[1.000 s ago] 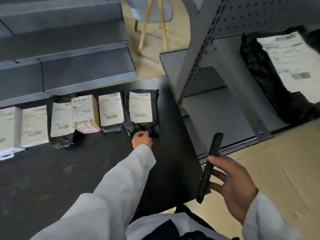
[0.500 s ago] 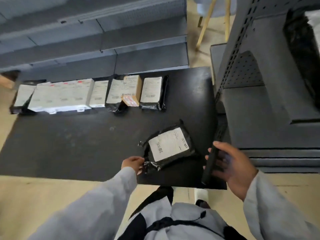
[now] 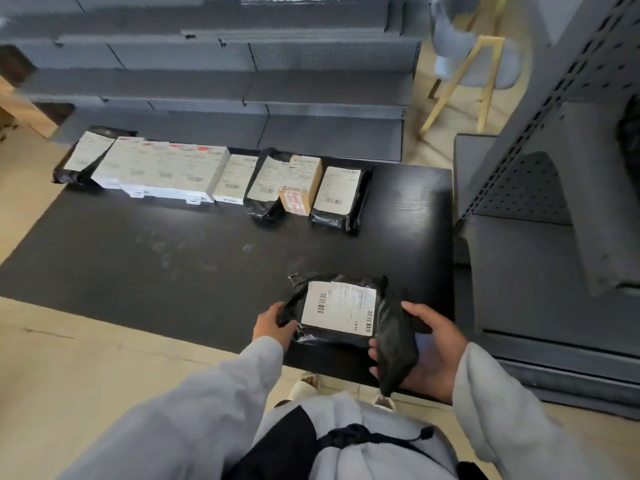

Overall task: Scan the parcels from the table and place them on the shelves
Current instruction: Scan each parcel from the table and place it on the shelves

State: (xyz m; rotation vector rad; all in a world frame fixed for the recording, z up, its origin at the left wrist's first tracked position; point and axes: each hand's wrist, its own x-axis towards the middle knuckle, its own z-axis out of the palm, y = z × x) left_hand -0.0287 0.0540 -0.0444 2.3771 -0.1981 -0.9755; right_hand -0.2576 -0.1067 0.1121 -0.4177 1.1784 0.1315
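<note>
Gripping the soft black poly-bag parcel w/ white label (image 3: 341, 311) at the desk's (image 3: 173, 265) near edge, left hand (image 3: 272, 326) pinches its corner, right hand (image 3: 431, 351) clasps the black handheld scanner (image 3: 394, 344); prob light, floppy, slippery — hold by edges.

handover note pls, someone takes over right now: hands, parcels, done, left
Left hand grips the left edge of the black bag parcel, label up, at the table's near edge.
Right hand holds the scanner against that parcel's right side.
Done: this parcel is out of the row.
Left: scan and shelve it, then the row of parcels at the table's far edge. Shelves to the right.
</note>
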